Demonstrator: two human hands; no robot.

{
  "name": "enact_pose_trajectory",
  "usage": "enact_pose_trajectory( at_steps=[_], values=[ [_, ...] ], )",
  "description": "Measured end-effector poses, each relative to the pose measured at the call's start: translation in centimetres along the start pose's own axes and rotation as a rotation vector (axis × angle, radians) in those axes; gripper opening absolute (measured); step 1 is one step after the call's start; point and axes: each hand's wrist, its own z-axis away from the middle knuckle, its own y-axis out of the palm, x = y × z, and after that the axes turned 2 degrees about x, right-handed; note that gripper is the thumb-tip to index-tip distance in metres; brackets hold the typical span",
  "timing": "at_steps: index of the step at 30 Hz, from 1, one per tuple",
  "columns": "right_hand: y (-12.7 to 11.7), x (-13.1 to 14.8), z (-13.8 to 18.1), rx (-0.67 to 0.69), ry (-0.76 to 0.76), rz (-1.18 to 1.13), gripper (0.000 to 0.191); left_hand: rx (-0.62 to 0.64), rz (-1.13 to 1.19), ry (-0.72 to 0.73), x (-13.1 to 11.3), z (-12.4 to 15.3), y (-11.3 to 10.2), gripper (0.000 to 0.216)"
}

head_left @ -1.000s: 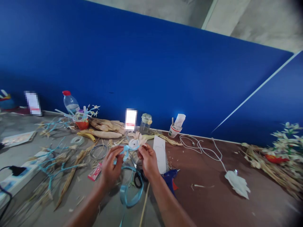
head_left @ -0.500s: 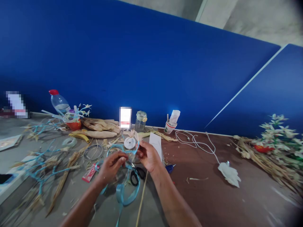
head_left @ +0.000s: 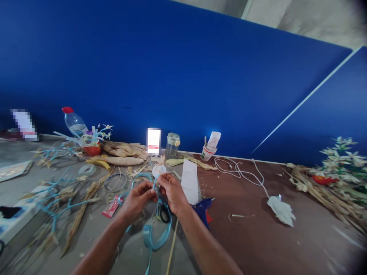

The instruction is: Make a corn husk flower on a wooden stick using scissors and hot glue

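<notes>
My left hand [head_left: 137,198] and my right hand [head_left: 172,193] meet above the table, both pinching a light blue ribbon [head_left: 156,233]. The ribbon loops between my fingers and hangs down toward the near edge. Black-handled scissors [head_left: 164,214] lie on the table just under my right hand. A small white disc with a pale husk flower [head_left: 158,169] sits just beyond my fingers. A thin wooden stick [head_left: 171,250] lies beneath my right forearm.
A blue glue gun [head_left: 203,209] and a white card [head_left: 190,181] lie right of my hands. Dried husks [head_left: 123,151], a water bottle [head_left: 73,121], a glass jar [head_left: 172,145], a paper cup [head_left: 207,152], a white cable [head_left: 243,173], blue-wrapped twigs [head_left: 57,198] and husk flowers [head_left: 338,172] crowd the table.
My hands drew closer together and lower on the ribbon; the white disc with the flower, earlier at my fingertips, now rests on the table. The view shifted slightly.
</notes>
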Motion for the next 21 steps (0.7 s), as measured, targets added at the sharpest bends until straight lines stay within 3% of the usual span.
enact_pose_trajectory(
  at_steps=[3, 6, 15, 21],
  values=[
    [-0.5, 0.0, 0.5, 0.145, 0.046, 0.013, 0.028, 0.009, 0.159, -0.057, 0.2, 0.1, -0.5, 0.022],
    [-1.4, -0.3, 0.8, 0.196, 0.114, 0.068, 0.032, 0.013, 0.219, -0.094, 0.1, 0.1, -0.9, 0.023],
    [-3.0, -1.1, 0.3, 0.154, 0.163, 0.13, 0.025, 0.016, 0.21, -0.117, 0.1, -0.2, -1.4, 0.025],
    [-4.1, -1.5, -0.1, 0.013, 0.102, 0.173, 0.025, 0.034, 0.034, -0.135, 0.8, -0.4, -0.2, 0.028]
  ],
)
